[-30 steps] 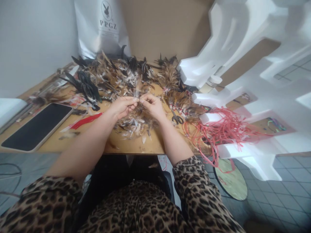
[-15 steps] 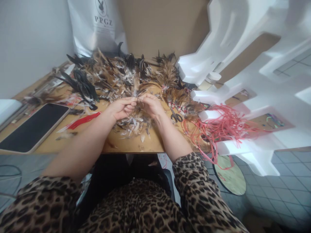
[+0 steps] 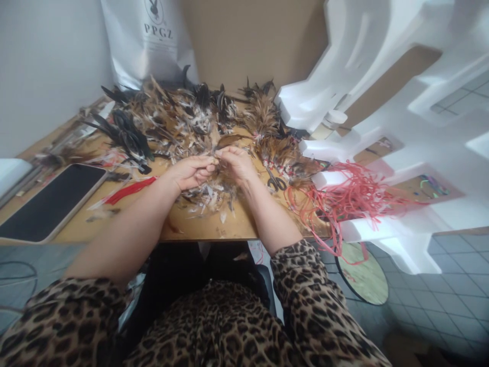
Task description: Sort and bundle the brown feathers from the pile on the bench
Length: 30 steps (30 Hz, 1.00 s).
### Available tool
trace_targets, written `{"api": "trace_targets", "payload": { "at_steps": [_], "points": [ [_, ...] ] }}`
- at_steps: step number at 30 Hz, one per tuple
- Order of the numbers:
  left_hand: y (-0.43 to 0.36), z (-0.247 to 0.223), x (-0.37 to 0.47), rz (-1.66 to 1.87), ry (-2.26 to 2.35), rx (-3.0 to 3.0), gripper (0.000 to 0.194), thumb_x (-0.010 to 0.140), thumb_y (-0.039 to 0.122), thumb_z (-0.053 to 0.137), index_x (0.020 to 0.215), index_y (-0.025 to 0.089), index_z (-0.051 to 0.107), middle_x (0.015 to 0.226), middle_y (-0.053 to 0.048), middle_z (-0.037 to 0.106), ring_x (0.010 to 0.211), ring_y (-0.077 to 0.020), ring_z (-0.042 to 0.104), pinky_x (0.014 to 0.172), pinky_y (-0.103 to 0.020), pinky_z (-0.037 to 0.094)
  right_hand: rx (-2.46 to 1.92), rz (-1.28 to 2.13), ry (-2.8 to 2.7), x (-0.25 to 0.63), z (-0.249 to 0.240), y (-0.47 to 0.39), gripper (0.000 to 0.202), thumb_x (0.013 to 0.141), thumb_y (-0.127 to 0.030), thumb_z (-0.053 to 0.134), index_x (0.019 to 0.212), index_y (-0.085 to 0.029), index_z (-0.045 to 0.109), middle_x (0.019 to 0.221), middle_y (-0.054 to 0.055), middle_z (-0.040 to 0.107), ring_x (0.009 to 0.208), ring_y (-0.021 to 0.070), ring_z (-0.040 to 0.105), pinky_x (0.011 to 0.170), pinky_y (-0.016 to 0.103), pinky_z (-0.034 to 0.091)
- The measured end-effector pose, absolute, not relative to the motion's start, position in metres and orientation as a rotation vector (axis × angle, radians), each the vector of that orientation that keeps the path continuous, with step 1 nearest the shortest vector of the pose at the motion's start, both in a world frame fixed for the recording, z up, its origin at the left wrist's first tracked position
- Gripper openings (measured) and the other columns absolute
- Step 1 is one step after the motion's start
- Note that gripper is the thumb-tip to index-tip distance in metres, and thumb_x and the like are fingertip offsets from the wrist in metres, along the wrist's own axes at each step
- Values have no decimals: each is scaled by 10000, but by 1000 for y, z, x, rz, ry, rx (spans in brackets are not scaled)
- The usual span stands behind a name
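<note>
My left hand (image 3: pixel 195 171) and my right hand (image 3: pixel 234 160) meet above the middle of the table, fingertips nearly touching. Both are closed in a pinch. Between the fingertips, a brown feather (image 3: pixel 229 139) sticks up and away to the right; its lower end is hidden by the fingers. A heap of brown and white feathers (image 3: pixel 164 114) lies just beyond my hands. Loose feather scraps (image 3: pixel 212 199) are scattered beneath them. To the right of my right hand rest a bundle of brown feathers (image 3: pixel 280 153) and a pair of black-handled scissors (image 3: pixel 275 182).
A phone (image 3: pixel 53 201) and a red strip bundle (image 3: pixel 132 190) lie to the left. Tangled red ribbons (image 3: pixel 349 199) drape over white foam pieces (image 3: pixel 385 229) at the right. A silver bag (image 3: pixel 148 56) stands at the back. Below the table edge sits a round stool (image 3: pixel 364 272).
The feather at my fingertips has tipped more to the right. My hands stay pinched together in nearly the same place. The whole view has shifted slightly.
</note>
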<state>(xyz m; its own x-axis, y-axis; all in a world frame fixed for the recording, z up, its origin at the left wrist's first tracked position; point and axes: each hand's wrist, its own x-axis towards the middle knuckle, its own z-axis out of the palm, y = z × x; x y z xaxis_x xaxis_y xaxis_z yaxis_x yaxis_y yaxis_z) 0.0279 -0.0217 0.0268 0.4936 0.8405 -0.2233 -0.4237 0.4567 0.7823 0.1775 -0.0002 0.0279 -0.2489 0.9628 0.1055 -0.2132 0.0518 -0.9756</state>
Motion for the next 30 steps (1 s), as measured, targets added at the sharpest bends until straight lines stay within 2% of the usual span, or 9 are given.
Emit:
{"api": "trace_targets", "payload": {
  "at_steps": [2, 5, 7, 11, 19, 23, 30],
  "points": [
    [-21, 26, 28, 906, 785, 859, 96, 682, 160, 700, 712, 79, 656, 505, -9, 515, 369, -10, 397, 324, -94, 272, -906, 1368, -1307, 180, 29, 0, 199, 590, -319, 679, 616, -150, 578, 547, -40, 563, 527, 64, 478, 573, 211, 397],
    [-20, 25, 28, 936, 1000, 1114, 148, 651, 214, 728, 610, 92, 655, 502, -46, 581, 383, -49, 474, 349, -136, 334, -988, 1268, -1360, 184, 30, 0, 196, 607, -324, 668, 604, -145, 588, 505, -47, 537, 476, 56, 430, 516, 205, 355],
    [-21, 25, 28, 934, 1115, 1259, 171, 643, 229, 728, 561, 103, 647, 483, -58, 594, 370, -70, 491, 353, -159, 353, -1033, 1192, -1386, 186, 30, 0, 191, 613, -318, 662, 591, -142, 591, 494, -52, 527, 459, 51, 407, 497, 202, 333],
    [-22, 26, 29, 993, 1198, 1342, 135, 642, 228, 718, 608, 105, 675, 478, -43, 594, 351, -69, 478, 346, -165, 346, -1067, 1138, -1399, 185, 28, 1, 172, 605, -277, 667, 553, -136, 582, 489, -52, 535, 458, 44, 408, 497, 195, 338],
    [-16, 26, 24, 1121, 904, 893, 61, 635, 117, 699, 670, 73, 676, 618, -61, 638, 474, -62, 548, 418, -140, 399, -934, 1627, -1078, 185, 26, 9, 127, 596, -198, 667, 572, -140, 557, 489, -35, 550, 490, 57, 476, 460, 169, 350],
    [-15, 27, 25, 1157, 743, 784, 45, 650, 74, 672, 692, 59, 675, 644, -65, 636, 538, -57, 562, 459, -124, 414, -891, 1739, -1023, 185, 29, 7, 103, 606, -164, 660, 588, -133, 564, 493, -39, 549, 490, 47, 480, 448, 151, 357],
    [-20, 28, 30, 1199, 705, 903, 157, 635, 162, 719, 758, 67, 694, 681, -73, 658, 556, -62, 566, 482, -134, 427, -907, 1823, -956, 182, 28, 6, 10, 662, -124, 601, 660, -128, 593, 523, -33, 590, 499, 41, 504, 475, 136, 405]
  ]
}}
